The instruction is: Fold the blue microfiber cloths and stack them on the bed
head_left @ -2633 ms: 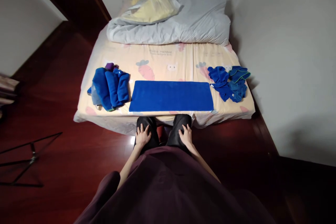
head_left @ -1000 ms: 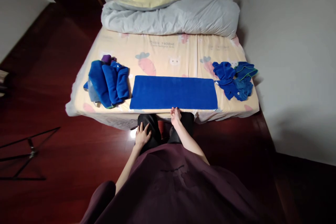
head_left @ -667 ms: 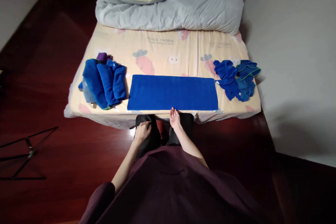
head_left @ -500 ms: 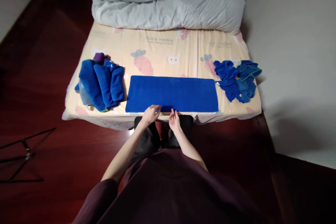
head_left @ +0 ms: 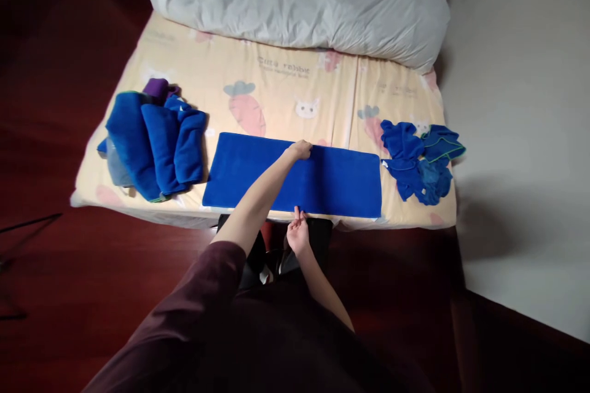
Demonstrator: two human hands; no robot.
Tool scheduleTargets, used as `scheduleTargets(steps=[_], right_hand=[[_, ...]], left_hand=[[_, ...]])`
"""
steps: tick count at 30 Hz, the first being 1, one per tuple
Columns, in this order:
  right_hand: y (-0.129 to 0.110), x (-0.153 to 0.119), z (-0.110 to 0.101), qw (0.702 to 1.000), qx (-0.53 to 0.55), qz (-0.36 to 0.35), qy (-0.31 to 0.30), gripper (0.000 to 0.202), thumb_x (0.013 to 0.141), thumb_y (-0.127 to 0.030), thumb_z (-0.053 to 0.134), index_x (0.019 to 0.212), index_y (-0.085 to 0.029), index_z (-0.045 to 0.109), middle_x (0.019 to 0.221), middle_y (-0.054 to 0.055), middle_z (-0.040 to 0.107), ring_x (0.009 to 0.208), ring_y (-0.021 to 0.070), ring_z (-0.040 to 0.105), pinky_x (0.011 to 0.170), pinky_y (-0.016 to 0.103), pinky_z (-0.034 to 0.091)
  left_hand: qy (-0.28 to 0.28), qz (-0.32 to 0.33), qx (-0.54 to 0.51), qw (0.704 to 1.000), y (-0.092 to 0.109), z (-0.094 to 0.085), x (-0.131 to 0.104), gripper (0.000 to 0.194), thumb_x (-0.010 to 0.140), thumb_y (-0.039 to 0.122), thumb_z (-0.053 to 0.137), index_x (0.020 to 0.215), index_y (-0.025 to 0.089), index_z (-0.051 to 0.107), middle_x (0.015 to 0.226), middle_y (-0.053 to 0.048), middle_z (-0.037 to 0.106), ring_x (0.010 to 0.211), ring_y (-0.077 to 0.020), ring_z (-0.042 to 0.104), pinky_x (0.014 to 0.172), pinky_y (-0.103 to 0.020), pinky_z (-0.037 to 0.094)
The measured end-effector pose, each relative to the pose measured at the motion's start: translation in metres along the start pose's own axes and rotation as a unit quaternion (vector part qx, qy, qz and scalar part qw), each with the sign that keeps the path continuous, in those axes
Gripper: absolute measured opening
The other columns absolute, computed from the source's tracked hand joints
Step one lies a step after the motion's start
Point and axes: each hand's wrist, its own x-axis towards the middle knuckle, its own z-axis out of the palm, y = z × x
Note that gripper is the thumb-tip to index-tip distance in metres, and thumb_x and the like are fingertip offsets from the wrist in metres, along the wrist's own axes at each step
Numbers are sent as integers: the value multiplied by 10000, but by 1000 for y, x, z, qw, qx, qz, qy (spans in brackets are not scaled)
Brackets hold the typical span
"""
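Observation:
A blue towel (head_left: 345,181), laid out as a long flat rectangle, lies along the bed's front edge. My left hand (head_left: 301,149) is at the middle of its far edge, fingers closed on the cloth there. At the near edge is my right hand (head_left: 298,233), palm up, its fingertips touching or just under the towel's border; whether they pinch it is too small to tell. My left forearm covers part of the towel.
Thick folded blue cloths (head_left: 159,147) with a purple piece (head_left: 157,89) lie at the left of the bed (head_left: 184,61). Crumpled small blue cloths (head_left: 401,141) are at the right. A grey quilt (head_left: 299,15) spans the back, and a wall (head_left: 520,135) stands at the right.
My left hand has moved from the towel's near edge to its far edge. My right hand has stayed by the near edge. The camera view has shifted slightly.

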Motion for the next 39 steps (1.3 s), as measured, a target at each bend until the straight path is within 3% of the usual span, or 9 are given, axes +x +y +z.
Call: scheduleTargets(steps=[6,13,20,26,36,39], right_hand=[[-6,-4,8,998,53,36,14,247,1051,-226,517,1027,-293,753,1541,-38,609,498,26,478,468,115,500],[-10,-4,13,999,26,28,4,263,1073,-289,488,1073,-321,748,1545,-36,604,489,36,473,473,131,521],[-6,-5,10,999,38,18,9,242,1076,-249,497,1086,-305,732,1555,-21,597,533,30,510,518,112,538],[-6,-3,8,999,38,21,14,214,1072,-263,518,1103,-299,726,1567,-18,585,539,40,519,527,135,554],[-7,0,7,1000,10,18,11,230,1053,-279,514,1089,-306,739,1516,-22,631,471,35,443,442,119,508],[-7,-1,5,1000,13,17,9,205,1038,-268,532,1074,-296,732,1523,-26,624,462,27,427,433,113,501]], left_hand=[[37,-53,-39,997,9,-3,21,554,911,125,581,1464,154,612,1415,-180,633,1317,-276,620,1126,-351,493],[31,-82,-20,996,12,-8,35,452,930,182,600,1379,151,648,1377,-178,618,1324,-298,578,1139,-398,467],[46,-103,-28,993,13,-7,31,459,954,198,566,1401,111,627,1390,-228,596,1338,-353,568,1125,-469,476],[76,-108,-59,990,15,-13,25,501,950,198,566,1449,156,567,1393,-197,572,1313,-320,587,1094,-419,488],[40,-100,-62,992,12,-7,25,400,985,228,570,1367,135,643,1357,-201,610,1267,-312,629,1065,-394,515],[55,-96,-65,992,11,-7,26,370,987,207,554,1334,139,663,1360,-192,604,1276,-300,620,1081,-384,499]])
